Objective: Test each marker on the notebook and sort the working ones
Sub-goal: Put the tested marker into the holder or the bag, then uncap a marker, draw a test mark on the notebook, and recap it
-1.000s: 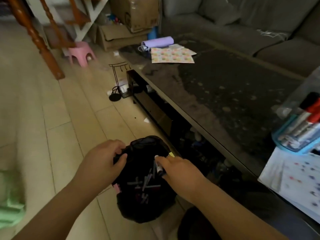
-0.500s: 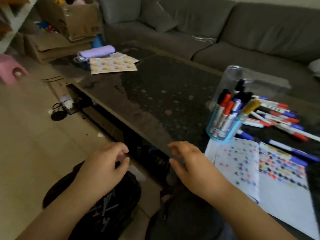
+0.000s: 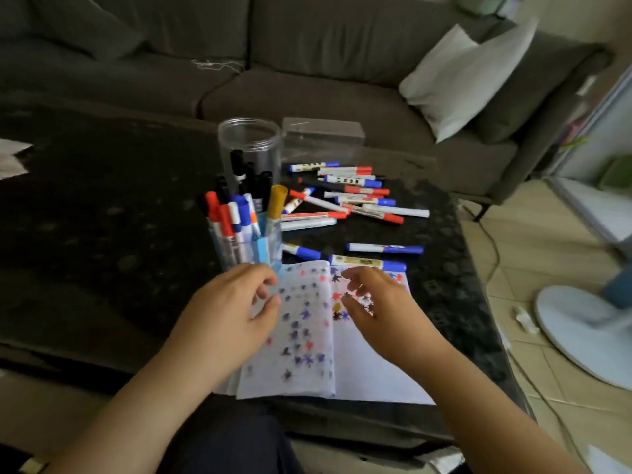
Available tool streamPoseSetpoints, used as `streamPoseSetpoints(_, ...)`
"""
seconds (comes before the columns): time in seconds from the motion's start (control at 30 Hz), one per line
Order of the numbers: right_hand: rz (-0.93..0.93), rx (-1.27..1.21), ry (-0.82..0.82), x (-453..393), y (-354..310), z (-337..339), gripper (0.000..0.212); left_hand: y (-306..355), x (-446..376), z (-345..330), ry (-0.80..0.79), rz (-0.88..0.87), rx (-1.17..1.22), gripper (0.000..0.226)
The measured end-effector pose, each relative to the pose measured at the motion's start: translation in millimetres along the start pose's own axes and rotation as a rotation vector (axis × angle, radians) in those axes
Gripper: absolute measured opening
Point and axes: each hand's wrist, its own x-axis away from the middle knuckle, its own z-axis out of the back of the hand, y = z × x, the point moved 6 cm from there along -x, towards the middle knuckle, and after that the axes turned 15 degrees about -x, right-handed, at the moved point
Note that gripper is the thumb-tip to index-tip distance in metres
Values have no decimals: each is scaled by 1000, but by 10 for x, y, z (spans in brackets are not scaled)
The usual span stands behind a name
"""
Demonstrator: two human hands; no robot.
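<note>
An open notebook [image 3: 321, 336] lies at the lower middle of the frame on a dark, speckled, glossy table [image 3: 102, 234], its thin white pages dotted with small blots of blue, red, black and a little yellow ink. Above it the left hand [image 3: 229, 309] hangs with fingers loosely curled and thumb near the forefinger, holding nothing; the right hand [image 3: 379, 302] hovers over the right page, its fingers likewise relaxed and empty. Just beyond the left hand stands a light blue cup [image 3: 253, 248] packed with upright markers, slim white barrels with red, blue and black caps and one mustard-yellow cap. Behind it, toward the middle of the frame, rises a tall clear plastic cylinder [image 3: 249, 148] holding black-capped markers. To the right of these, a loose pile of markers [image 3: 349, 196] lies flat on the table, white tubes with red or blue caps, crossing one another; a few more blue-capped ones lie just beyond the notebook's far edge. A clear rectangular box [image 3: 321, 135] sits behind the pile. A grey fabric sofa [image 3: 307, 63] fills the top of the frame, with a pale cushion [image 3: 458, 77] at upper right.
</note>
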Motion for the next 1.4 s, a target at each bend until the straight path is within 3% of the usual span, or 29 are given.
streamPoseSetpoints(0.17, -155, 106, 121, -185, 613, 318, 40, 442, -524, -398, -19, -88, 70, 9)
streamPoseSetpoints(0.3, -253, 212, 83, -404, 955, 365, 48, 674, -838, -740, -83, -105, 111, 8)
streamPoseSetpoints(0.63, -123, 330, 49, -704, 1060, 314, 37, 739, -893, -1082, -200, -59, 105, 15)
streamPoseSetpoints(0.77, -51, 2, 195, -497, 807, 659, 23, 716, -883, -993, -159, -18, 198, 17)
streamPoseSetpoints(0.87, -120, -381, 286, -284, 707, 823, 21, 717, -862, -983, -169, 43, 280, 13)
streamPoseSetpoints(1.0, -243, -799, 278, -88, 673, 623, 26, 732, -830, -1004, -203, 96, 421, 4)
streamPoseSetpoints(1.2, -416, -1026, 10, 14, 693, 150, 25, 786, -712, -1288, -514, 291, 883, 26)
streamPoseSetpoints(1.4, -527, -1670, -157, 8, 558, -93, 39, 926, -639, -1304, -682, 348, 1268, 28)
